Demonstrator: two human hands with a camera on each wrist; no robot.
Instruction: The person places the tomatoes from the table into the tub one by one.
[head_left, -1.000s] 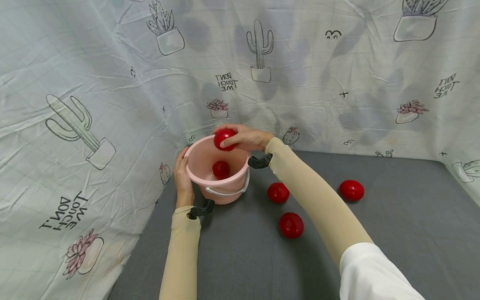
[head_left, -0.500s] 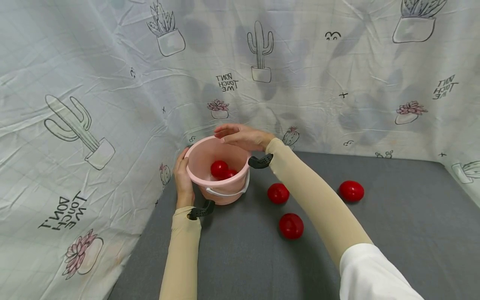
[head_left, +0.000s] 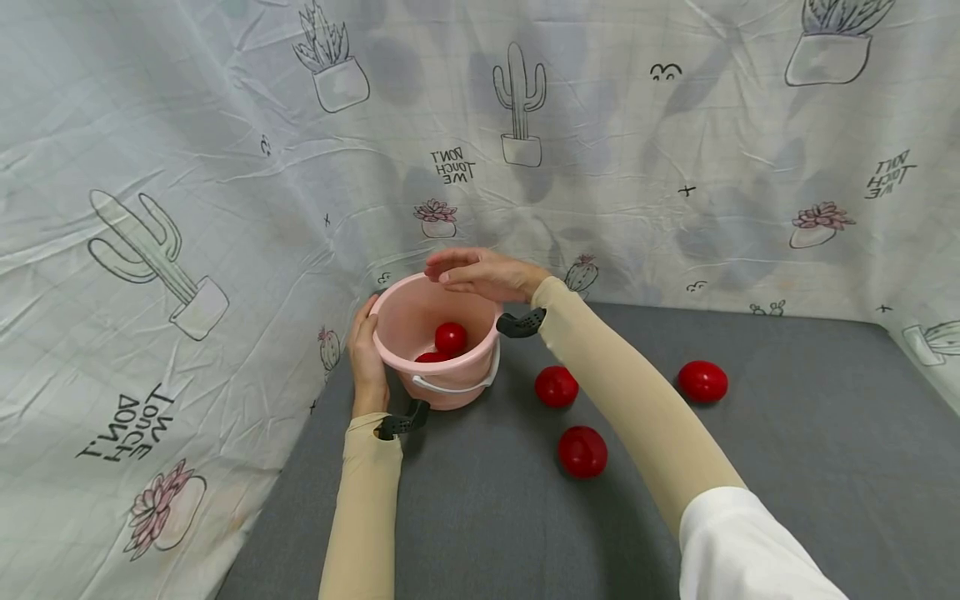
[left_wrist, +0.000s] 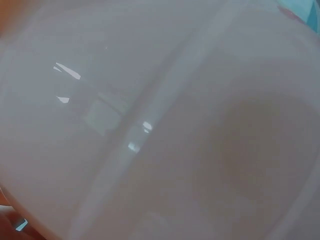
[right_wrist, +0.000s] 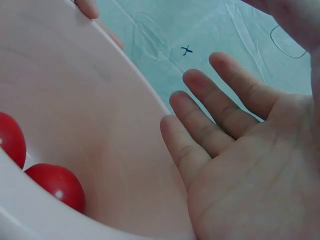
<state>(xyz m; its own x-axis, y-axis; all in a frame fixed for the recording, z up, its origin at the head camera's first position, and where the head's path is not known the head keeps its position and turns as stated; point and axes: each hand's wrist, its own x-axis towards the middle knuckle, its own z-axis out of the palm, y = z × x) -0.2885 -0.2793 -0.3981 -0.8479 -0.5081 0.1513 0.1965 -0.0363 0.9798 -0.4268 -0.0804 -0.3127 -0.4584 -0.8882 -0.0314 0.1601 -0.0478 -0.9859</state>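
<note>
My left hand (head_left: 367, 358) holds the pink bucket (head_left: 457, 379) at its left side, with a fingertip at the rim in the right wrist view. Over the bucket's far right rim, my right hand (head_left: 487, 275) is spread with nothing in it; the palm and extended fingers show in the right wrist view. Inside lie two glossy red tomatoes, one tomato (head_left: 451, 338) in fuller view and another tomato (head_left: 432, 357) partly hidden by the near rim. The left wrist view is filled by the bucket's blurred outer wall (left_wrist: 100, 150).
On the grey tabletop (head_left: 480, 517), right of the bucket, lie a near tomato (head_left: 582, 452), one close to the right forearm (head_left: 557, 387) and a farther tomato (head_left: 703, 382). A white handle (head_left: 457, 388) hangs at the bucket's front. Cactus-printed cloth (head_left: 600, 167) borders the back and left.
The right hand has let go of a tomato, which dropped into the bucket beside the first. The two tomatoes have since rolled inside. The left hand and bucket have stayed in place.
</note>
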